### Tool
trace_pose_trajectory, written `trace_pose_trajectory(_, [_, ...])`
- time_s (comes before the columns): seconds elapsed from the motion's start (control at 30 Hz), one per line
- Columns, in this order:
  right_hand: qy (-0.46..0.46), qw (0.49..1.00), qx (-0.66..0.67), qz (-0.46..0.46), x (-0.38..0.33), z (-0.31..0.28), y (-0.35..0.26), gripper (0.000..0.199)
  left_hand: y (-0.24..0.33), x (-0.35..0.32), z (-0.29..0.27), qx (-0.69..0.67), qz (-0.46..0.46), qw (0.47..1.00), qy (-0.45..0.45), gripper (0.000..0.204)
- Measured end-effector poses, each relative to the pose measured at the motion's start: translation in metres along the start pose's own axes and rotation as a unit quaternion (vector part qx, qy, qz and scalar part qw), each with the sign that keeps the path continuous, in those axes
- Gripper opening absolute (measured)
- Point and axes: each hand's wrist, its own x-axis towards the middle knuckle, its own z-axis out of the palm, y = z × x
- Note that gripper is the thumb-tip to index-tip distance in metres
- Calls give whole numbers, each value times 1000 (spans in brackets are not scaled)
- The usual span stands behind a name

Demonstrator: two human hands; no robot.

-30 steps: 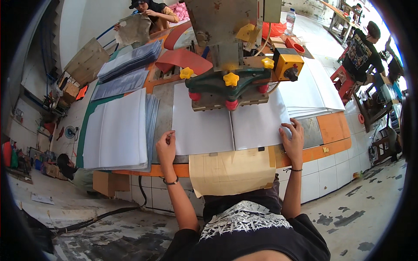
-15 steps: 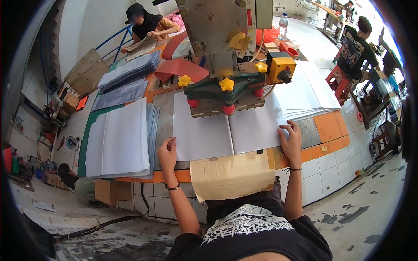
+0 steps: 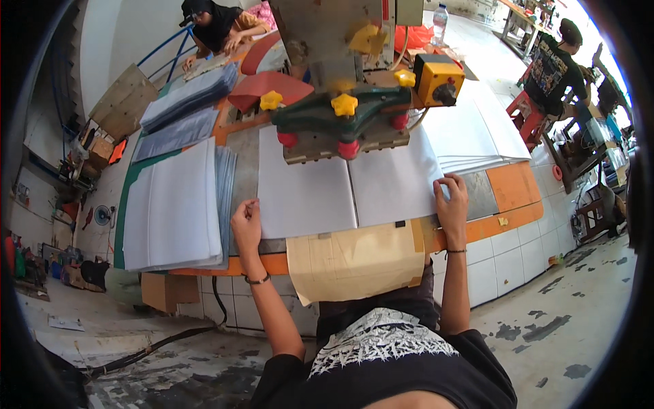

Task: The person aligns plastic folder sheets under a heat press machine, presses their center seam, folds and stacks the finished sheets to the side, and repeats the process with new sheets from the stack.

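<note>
A wide white sheet with a dark centre line lies flat under the head of a press. The press head has a green bracket, yellow star knobs and red caps beneath. At the sheet's left edge my left hand is closed, fingertips pinched on the margin. My right hand pinches the opposite edge between thumb and fingers. A tan paper sheet with drawn lines hangs over the table's front edge, below the white one.
To the left stands a stack of white sheets, with clear plastic sleeves behind it. More white sheets lie at right. A yellow control box juts from the press. One person sits at the far left, another at the far right.
The whole view has shifted, so the table sits slightly higher and further left. Both hands stay at the white sheet's edges. The person at the far left has moved their hands.
</note>
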Motion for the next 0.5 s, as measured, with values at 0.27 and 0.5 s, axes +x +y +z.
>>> trace_pose_trajectory(0.27, [6,1000,0,7,-6,3,4,19,-4,-3,-1,4,-15,1000,-6,19])
trace_pose_trajectory(0.5, [13,1000,6,6,-7,3,2,21,-1,-6,1,-10,-41,999,9,21])
